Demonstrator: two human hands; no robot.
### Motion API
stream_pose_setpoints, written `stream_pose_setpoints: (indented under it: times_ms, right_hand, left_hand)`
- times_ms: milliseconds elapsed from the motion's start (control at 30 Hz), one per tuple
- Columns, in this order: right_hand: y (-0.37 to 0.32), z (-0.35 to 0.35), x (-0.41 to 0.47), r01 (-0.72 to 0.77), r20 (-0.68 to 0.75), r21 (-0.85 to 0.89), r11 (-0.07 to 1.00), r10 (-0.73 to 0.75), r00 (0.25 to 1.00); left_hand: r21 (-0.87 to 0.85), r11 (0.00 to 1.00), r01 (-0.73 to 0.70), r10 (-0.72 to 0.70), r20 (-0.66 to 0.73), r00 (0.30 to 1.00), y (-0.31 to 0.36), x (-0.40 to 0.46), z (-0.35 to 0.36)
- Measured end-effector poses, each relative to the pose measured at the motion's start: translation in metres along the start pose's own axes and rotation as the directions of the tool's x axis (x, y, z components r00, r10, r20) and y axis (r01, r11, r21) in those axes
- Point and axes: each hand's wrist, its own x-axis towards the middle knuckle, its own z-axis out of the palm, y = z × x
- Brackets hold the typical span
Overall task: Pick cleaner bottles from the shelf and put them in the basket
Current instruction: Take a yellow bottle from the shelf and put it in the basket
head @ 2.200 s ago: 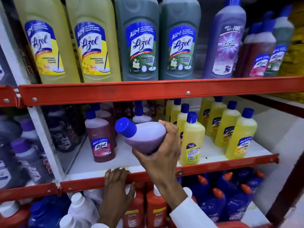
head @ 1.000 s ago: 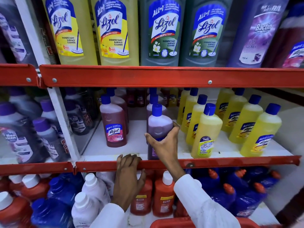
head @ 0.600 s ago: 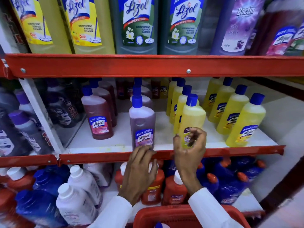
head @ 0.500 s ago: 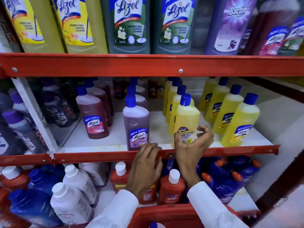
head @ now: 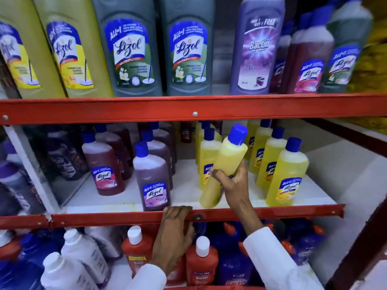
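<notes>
My right hand [head: 233,186] grips a yellow cleaner bottle [head: 225,164] with a blue cap, tilted to the right and lifted just above the middle shelf's white board [head: 184,197]. My left hand [head: 173,229] rests with curled fingers on the red front rail [head: 104,218] of that shelf, holding no bottle. A purple Lizol bottle [head: 151,174] stands upright at the shelf front, just above my left hand. More yellow bottles [head: 287,174] stand in rows to the right. Only a thin red strip of the basket rim [head: 209,288] shows at the bottom edge.
Dark red Lizol bottles [head: 103,164] stand at the middle shelf's left. Large yellow, green and purple bottles [head: 129,49] fill the upper shelf behind its red rail [head: 194,107]. Orange bottles [head: 201,260], white bottles [head: 83,256] and blue ones crowd the bottom shelf.
My right hand set the purple bottle upright on the shelf, moved right, closed on the front yellow bottle and lifted it, tilting it. My left hand stayed on the rail.
</notes>
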Motion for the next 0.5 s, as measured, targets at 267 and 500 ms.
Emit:
stream_pose_setpoints:
  times_ms: [267, 500]
  right_hand:
    - [-0.041, -0.01, -0.012, -0.525, 0.686, 0.606, 0.597, -0.058, 0.726]
    - [-0.069, -0.008, -0.034, -0.131, 0.206, 0.012, 0.991, 0.125, 0.97]
  left_hand:
    - [-0.056, 0.998, -0.026, 0.026, 0.006, 1.0, 0.001, 0.003, 0.0]
    - [-0.04, 0.998, -0.038, 0.037, -0.016, 0.999, 0.001, 0.0, 0.0]
